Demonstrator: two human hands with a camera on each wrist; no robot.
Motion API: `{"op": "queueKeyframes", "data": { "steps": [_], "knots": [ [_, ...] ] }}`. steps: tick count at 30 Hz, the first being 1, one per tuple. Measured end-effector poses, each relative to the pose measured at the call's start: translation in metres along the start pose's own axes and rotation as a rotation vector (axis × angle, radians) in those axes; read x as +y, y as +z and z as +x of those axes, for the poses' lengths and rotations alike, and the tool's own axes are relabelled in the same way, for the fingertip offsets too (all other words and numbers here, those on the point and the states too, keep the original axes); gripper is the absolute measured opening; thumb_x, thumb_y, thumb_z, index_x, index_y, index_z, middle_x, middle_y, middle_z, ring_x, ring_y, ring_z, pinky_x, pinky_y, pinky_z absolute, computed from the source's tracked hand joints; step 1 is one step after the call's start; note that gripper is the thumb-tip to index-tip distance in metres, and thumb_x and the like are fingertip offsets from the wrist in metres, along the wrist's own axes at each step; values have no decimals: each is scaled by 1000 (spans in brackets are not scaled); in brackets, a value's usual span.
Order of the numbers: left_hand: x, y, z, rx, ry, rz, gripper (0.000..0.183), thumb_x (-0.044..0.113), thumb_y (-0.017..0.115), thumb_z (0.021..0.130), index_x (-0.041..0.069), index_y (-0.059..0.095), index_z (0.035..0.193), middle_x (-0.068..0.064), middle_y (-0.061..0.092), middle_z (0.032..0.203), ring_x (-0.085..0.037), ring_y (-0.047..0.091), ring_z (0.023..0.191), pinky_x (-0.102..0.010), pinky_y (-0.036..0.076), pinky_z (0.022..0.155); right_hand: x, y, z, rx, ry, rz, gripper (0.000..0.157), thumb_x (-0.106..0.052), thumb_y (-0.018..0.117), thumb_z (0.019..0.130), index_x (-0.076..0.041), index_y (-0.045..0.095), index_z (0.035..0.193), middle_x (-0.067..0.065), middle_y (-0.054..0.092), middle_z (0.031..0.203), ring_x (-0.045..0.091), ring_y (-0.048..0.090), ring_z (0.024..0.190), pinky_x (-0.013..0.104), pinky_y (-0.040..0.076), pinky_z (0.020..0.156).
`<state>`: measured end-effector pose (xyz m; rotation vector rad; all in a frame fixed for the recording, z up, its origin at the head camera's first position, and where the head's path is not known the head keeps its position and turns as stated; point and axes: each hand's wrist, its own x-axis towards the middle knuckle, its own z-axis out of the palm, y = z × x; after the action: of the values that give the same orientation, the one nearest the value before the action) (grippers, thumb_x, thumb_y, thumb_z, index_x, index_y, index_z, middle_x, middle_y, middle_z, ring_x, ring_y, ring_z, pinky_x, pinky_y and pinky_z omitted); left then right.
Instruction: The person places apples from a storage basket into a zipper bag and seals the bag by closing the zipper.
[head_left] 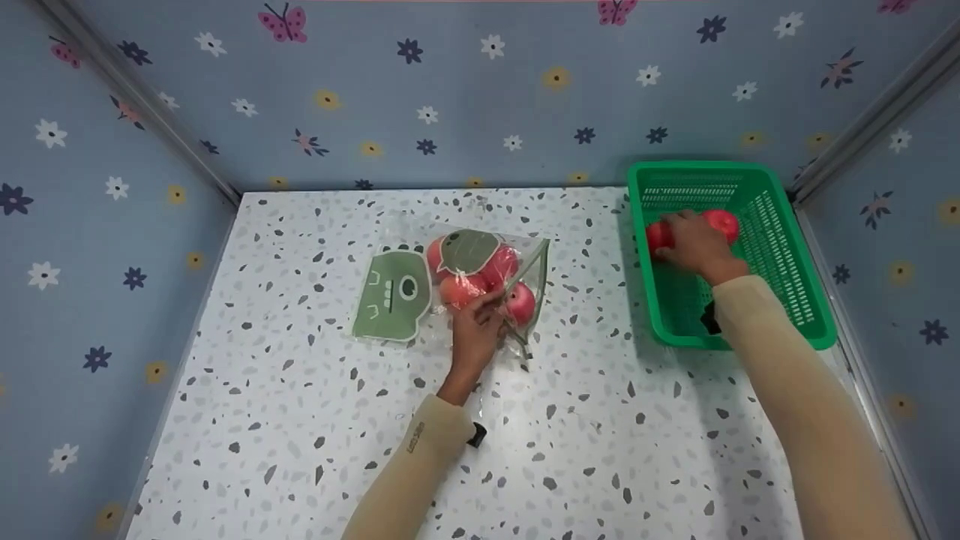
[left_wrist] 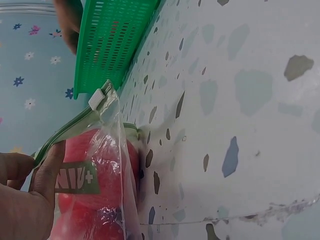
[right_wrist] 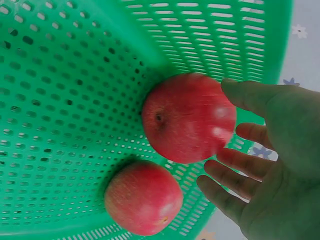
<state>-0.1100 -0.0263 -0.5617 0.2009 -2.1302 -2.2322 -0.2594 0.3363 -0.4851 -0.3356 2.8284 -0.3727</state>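
On the speckled table lies a clear zip bag (head_left: 394,296) with green cartoon prints, holding several red apples (head_left: 501,266). My left hand (head_left: 476,330) pinches the bag's green zip edge between thumb and fingers; a white slider (left_wrist: 96,99) shows farther along that edge. Inside the green basket (head_left: 806,300) are two red apples, a larger-looking apple (right_wrist: 187,118) and another apple (right_wrist: 143,198) beside it. Reaching into the basket, my right hand (right_wrist: 270,150) has its fingers spread around one side of the larger-looking apple, the thumb tip right at its skin.
The basket stands at the table's back right, close to the patterned back wall (head_left: 465,90) and the right wall (head_left: 900,247). Its perforated sides rise around the right hand. Speckled tabletop (head_left: 585,420) lies between the bag and the basket and in front of them.
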Motion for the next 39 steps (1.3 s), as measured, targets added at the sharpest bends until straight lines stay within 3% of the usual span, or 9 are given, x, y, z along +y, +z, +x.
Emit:
{"op": "queueKeyframes", "data": {
  "steps": [7,14,21,27,33,39],
  "knots": [
    [-1,-1,0,-2,18,10,30,-2,63,103,-5,67,133,-22,70,124,-14,66,88,-20,52,67,5,4,0,12,33,18,62,-18,70,101,8,41,150,37,41,148,54,44,130,75,42,108],
    [-1,0,-1,-8,19,-13,30,-3,63,103,-6,67,132,-24,70,123,-14,64,83,-20,51,65,7,6,0,30,45,51,53,-15,74,97,7,43,134,34,45,131,50,46,118,69,48,100],
    [-2,0,0,-3,28,-1,30,-4,63,102,-6,67,132,-24,70,122,-16,65,86,-20,51,65,6,4,-2,-35,63,3,76,-21,78,94,13,38,148,40,36,142,55,42,124,73,46,101],
    [-2,0,0,-7,23,25,30,-2,64,102,-5,67,132,-21,71,123,-18,67,90,-20,53,68,5,6,-2,-125,87,-12,63,-21,78,92,9,49,139,34,50,133,50,48,118,69,50,97],
    [-1,0,-1,-14,12,24,30,0,65,103,-5,67,133,-21,70,125,-25,71,106,-21,57,75,5,3,-6,-142,67,-8,67,-21,79,89,10,47,139,34,56,130,49,55,112,68,53,93],
    [-1,0,-1,-16,23,21,30,-2,63,103,-6,67,133,-22,70,122,-20,69,96,-21,55,72,4,-2,-12,-143,37,-10,65,-23,82,88,10,51,135,33,60,126,46,57,110,66,53,92]
  ]
}}
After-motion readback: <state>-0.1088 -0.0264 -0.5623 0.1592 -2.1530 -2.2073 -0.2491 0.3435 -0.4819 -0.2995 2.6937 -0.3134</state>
